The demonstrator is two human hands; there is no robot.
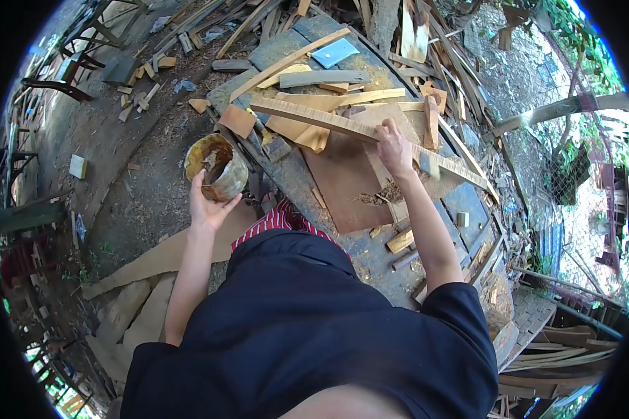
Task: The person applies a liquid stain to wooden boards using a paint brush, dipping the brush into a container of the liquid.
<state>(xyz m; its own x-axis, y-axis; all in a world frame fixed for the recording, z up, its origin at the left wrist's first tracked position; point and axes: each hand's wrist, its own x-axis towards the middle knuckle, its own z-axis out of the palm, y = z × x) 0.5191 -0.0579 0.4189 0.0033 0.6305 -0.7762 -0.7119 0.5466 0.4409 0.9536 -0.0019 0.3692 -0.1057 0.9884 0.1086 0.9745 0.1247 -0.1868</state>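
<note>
My left hand [210, 204] holds a stained round bucket [232, 183] by its near side, off the left edge of the worktable. Brown residue coats the inside of the bucket. My right hand [394, 148] is closed around a long, narrow wooden strip [314, 118], which slants across the table from upper left to lower right. Beneath the strip lies a flat brown board [339, 188] with wood shavings [377, 197] near its right side. A square piece of wood [237, 121] rests at the table edge close to the bucket.
On the worktable [374, 262] lie a blue flat object [335, 53], a grey plank [324, 77], a small block [463, 219] and wood offcuts. Scrap wood is piled along its far right side. Large curved sheets [154, 258] lie on the ground at left.
</note>
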